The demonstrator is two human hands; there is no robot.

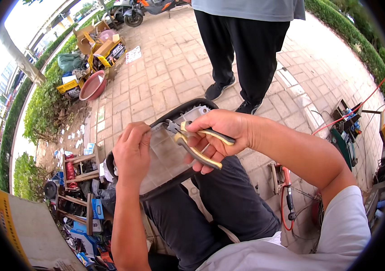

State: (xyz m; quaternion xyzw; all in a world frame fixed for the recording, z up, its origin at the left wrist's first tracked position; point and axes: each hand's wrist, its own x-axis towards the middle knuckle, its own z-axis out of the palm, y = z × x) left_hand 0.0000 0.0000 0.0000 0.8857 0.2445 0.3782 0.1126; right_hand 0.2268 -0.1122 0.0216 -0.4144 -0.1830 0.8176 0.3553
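Observation:
Across my lap lies what looks like an upturned scooter seat point(158, 158), with a pale ribbed base inside a black rim. At its far left edge, my left hand point(131, 147) is closed on the rim, fingers bent over; their tips are partly hidden. My right hand point(217, 135) holds pliers point(199, 152) with yellow and black handles. The handles are spread apart. The metal jaws point toward my left hand, over the far part of the seat, and I cannot tell whether they touch anything.
A person in black trousers point(255, 49) stands just beyond the seat. On the left are a wooden frame point(81, 169), scattered packages, a reddish basin point(94, 86) and cardboard boxes point(106, 54). A red-handled tool with a hose point(287, 178) lies right of my knees. A scooter point(142, 9) stands far off.

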